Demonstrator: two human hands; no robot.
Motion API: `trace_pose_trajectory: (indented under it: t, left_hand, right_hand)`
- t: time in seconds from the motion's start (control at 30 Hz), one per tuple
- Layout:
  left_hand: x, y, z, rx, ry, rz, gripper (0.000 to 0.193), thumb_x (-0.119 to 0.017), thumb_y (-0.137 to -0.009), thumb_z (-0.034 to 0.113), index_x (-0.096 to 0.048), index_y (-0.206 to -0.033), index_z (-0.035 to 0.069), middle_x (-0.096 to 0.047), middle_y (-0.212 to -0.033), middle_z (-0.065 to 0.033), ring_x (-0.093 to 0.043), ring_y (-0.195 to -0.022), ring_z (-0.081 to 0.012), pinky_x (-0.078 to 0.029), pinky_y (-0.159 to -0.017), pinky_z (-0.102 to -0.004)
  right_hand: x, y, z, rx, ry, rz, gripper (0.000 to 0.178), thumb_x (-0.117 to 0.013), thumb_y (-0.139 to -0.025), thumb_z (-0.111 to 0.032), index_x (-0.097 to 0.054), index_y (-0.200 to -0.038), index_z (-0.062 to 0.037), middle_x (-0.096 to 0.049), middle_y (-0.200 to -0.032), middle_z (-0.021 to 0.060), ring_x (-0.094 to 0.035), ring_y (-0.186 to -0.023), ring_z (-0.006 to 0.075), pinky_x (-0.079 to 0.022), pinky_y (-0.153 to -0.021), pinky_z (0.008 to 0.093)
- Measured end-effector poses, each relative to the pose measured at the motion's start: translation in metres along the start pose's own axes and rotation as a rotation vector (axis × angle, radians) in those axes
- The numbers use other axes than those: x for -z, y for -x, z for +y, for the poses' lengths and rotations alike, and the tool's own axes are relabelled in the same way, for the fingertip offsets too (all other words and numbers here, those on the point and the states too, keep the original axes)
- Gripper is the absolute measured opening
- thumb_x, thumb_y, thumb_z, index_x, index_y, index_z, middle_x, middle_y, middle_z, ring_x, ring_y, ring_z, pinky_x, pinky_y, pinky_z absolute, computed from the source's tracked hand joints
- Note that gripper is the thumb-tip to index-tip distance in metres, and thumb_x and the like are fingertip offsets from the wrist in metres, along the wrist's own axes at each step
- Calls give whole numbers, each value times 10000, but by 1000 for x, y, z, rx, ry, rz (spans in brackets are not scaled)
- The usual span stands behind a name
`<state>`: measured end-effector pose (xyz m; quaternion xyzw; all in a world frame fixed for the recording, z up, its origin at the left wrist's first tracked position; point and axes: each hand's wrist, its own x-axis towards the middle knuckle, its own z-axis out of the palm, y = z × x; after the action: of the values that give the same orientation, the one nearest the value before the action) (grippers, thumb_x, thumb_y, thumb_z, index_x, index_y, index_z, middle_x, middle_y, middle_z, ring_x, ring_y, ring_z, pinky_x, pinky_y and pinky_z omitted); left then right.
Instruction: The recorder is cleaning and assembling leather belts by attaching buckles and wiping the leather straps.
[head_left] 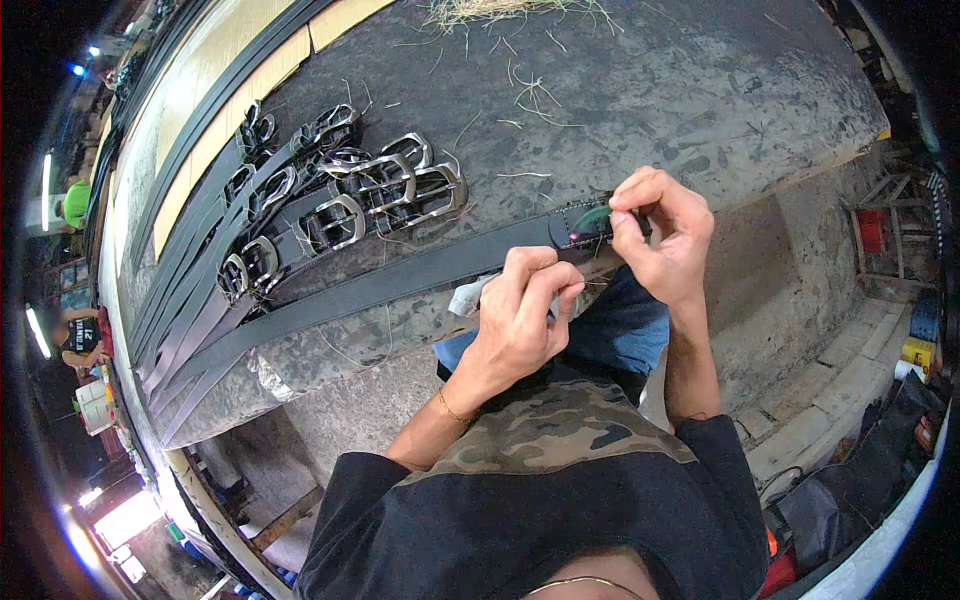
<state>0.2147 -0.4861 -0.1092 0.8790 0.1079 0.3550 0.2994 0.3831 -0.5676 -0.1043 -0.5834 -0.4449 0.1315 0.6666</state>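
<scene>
A: Head view: where are your hands and the strap?

B: Your right hand (668,235) pinches the end of the black strap (420,270), fingers narrow; your left hand (520,325) curls beside it, grip indeterminable. The strap lies along the near side of the counter (660,100)

A: Progress?

B: Your strap appears mid-work at its end; whether the buckled belts (388,183) piled at left are finished or waiting cannot be determined

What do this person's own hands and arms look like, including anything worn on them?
The left hand and right hand are ungloved. A thin gold-coloured bracelet circles the left wrist; none shows on the right. Black sleeves end around the elbows.
</scene>
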Motion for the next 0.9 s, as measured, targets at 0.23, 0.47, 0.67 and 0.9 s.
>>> trace_pose_trajectory:
  t: [0.23,0.47,0.67,0.9]
  left_hand:
    - [30,-60,11,271,-51,175,119,-617,-879,-33,-578,-991,-30,-626,-1003,-206,-663,-820,-345,-529,-666,-394]
    - [36,-72,-15,289,-77,-286,224,-618,-897,70,-663,-1112,25,-614,-1235,-156,-625,-1102,-370,-489,-933,-411]
    - [29,-60,-17,250,-47,-198,95,-677,-867,102,-699,-933,37,-637,-1131,-108,-681,-777,-331,-533,-679,-408]
    - [25,-51,-19,238,41,-53,103,-714,-798,0,-708,-901,14,-678,-1000,-95,-688,-839,-247,-526,-714,-326]
  right_hand:
    - [2,2,5,-93,-370,259,91,-592,-872,87,-602,-944,32,-605,-920,64,-633,-720,136,-520,-707,260]
    - [-8,-2,3,-150,-153,299,98,-608,-870,95,-618,-939,27,-619,-880,31,-610,-783,90,-497,-724,231]
    - [-12,-1,-1,-179,-95,225,99,-652,-829,94,-647,-906,32,-646,-878,35,-580,-771,61,-482,-699,220]
    - [-14,0,1,-138,22,209,98,-672,-777,88,-655,-853,29,-666,-847,54,-574,-719,68,-481,-665,229]
